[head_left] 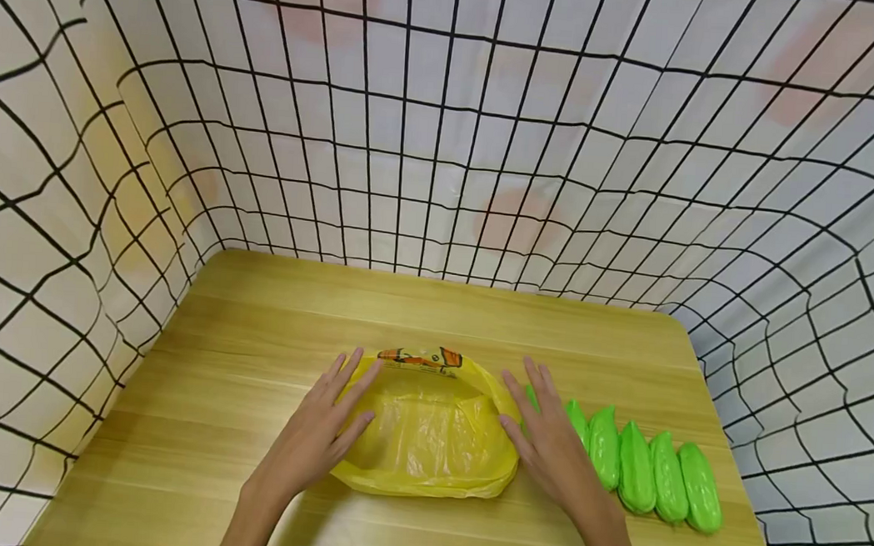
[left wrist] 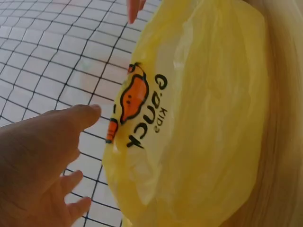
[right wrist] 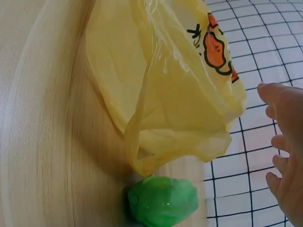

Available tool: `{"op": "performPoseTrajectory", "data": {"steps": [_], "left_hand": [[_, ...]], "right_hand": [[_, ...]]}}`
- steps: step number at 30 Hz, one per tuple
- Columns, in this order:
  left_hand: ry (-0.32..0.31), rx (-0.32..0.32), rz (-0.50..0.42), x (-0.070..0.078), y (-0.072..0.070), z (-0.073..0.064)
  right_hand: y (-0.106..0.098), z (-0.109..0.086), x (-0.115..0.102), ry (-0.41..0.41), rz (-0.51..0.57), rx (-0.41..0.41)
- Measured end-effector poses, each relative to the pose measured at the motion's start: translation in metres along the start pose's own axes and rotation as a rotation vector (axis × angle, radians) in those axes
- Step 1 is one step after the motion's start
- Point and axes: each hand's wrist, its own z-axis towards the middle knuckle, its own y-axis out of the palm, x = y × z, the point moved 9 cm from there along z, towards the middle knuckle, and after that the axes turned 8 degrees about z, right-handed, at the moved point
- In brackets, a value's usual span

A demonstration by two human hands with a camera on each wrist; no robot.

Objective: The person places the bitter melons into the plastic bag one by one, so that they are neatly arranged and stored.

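A yellow plastic bag [head_left: 426,444] [left wrist: 213,118] [right wrist: 184,99] lies on the wooden table with its mouth spread wide. Its far rim carries an orange duck print and black lettering. My left hand [head_left: 326,421] [left wrist: 42,161], fingers spread, is at the bag's left side. On the opposite side is my right hand [head_left: 550,447] [right wrist: 291,137], also with spread fingers, close by the rim. Neither hand grips anything. Just beyond the right hand, several glossy green elongated objects [head_left: 637,469] with tapered ends lie in a row, partly hidden by that hand.
The wooden table [head_left: 213,376] has a rounded far right corner. White sheeting with black grid netting [head_left: 446,131] rises behind it and on both sides. One green piece [right wrist: 163,201] lies right by the bag's edge in the right wrist view.
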Motion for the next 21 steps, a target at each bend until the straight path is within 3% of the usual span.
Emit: {"op": "performPoseTrajectory", "data": {"steps": [9, 21], "left_hand": [[-0.038, 0.080, -0.006, -0.017, 0.000, 0.000], [-0.178, 0.094, -0.097, -0.042, 0.007, -0.006]], "right_hand": [[-0.001, -0.001, 0.016, 0.075, 0.050, -0.002], [0.005, -0.004, 0.044, 0.168, 0.145, -0.006]]}}
